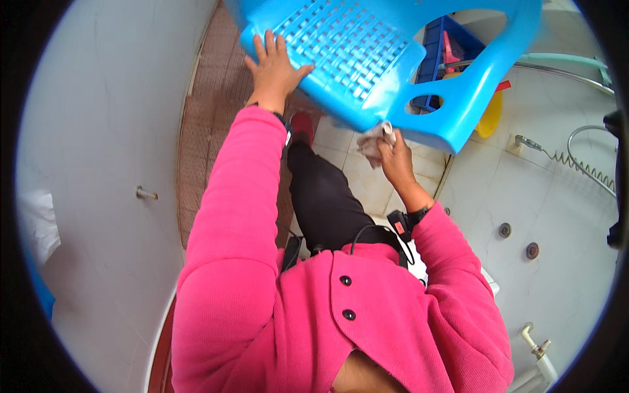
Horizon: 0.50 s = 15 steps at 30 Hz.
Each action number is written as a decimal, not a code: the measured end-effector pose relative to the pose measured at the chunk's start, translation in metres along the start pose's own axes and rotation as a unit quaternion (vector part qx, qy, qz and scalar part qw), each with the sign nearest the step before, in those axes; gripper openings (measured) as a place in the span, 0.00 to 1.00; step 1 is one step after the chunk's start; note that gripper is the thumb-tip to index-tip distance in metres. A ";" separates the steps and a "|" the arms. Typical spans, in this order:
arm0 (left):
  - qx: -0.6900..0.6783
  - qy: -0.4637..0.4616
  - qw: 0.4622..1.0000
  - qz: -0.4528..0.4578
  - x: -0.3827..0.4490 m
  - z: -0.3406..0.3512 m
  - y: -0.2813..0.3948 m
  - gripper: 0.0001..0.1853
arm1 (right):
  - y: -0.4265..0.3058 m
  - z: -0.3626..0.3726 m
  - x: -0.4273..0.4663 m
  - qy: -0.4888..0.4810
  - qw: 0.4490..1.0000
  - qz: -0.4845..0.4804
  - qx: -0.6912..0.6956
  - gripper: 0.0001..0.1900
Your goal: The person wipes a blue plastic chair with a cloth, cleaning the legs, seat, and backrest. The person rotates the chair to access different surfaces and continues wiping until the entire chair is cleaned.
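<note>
A glossy blue plastic chair (334, 100) with a woven-pattern panel and a cut-out armrest fills the top middle of the view. It sits tilted in front of me, and its upper part runs out of the picture. My left hand (272, 71) grips the near left edge of the panel, fingers spread over the top. In my right hand (397, 159) is a crumpled, soiled whitish cloth (369, 143), pressed against the chair's lower edge beside the armrest. Part of that cloth is hidden by my fingers.
Behind the chair are a blue plastic crate (432, 56) and a yellow plastic item (489, 118). A coiled shower hose (582, 164) and white pipe with a tap (540, 349) line the right wall. From the left wall juts a pipe stub (146, 193). Brown textured flooring (211, 127) meets pale tiles (366, 179).
</note>
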<state>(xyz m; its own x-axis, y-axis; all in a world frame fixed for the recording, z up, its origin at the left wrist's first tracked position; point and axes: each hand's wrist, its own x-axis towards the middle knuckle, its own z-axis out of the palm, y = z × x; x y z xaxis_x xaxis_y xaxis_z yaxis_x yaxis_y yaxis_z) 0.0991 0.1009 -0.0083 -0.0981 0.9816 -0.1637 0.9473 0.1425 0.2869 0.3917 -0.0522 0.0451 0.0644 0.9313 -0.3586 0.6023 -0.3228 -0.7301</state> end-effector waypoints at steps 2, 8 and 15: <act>0.017 -0.020 1.000 -0.007 0.000 -0.003 0.002 0.56 | 0.003 -0.019 -0.011 0.008 0.996 0.070 -0.063 0.16; 0.023 -0.092 0.995 -0.015 0.005 -0.025 0.006 0.54 | 0.046 -0.063 -0.050 0.024 0.997 0.028 0.061 0.19; -0.107 -0.146 0.968 0.175 -0.040 -0.050 0.059 0.47 | 0.050 -0.092 -0.049 0.120 0.986 -0.108 0.034 0.19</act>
<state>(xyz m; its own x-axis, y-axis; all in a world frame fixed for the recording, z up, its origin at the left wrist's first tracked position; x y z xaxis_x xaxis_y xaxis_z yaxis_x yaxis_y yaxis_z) 0.1433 0.0768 0.0625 0.3364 0.9016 -0.2721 0.8194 -0.1378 0.5563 0.4917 -0.0983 0.0800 0.1318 0.9901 -0.0492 0.5681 -0.1161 -0.8147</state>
